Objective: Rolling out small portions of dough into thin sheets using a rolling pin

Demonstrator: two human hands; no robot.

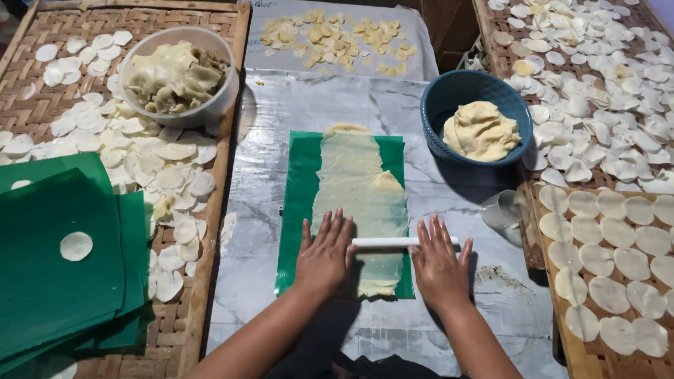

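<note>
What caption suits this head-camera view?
Both hands, left and right, press a white rolling pin across thin dough on a green sheet.

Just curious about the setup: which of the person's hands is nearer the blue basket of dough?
Right. The right hand lies below the blue basket, slightly leftward; the left hand is farther left.

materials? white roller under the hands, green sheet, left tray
White roller: likely plastic pipe, smooth and uniform. Green sheet: thin plastic film, glossy, lying flat under the dough strip. Left tray: woven bamboo or rattan, visible basket weave, wood frame.
</note>
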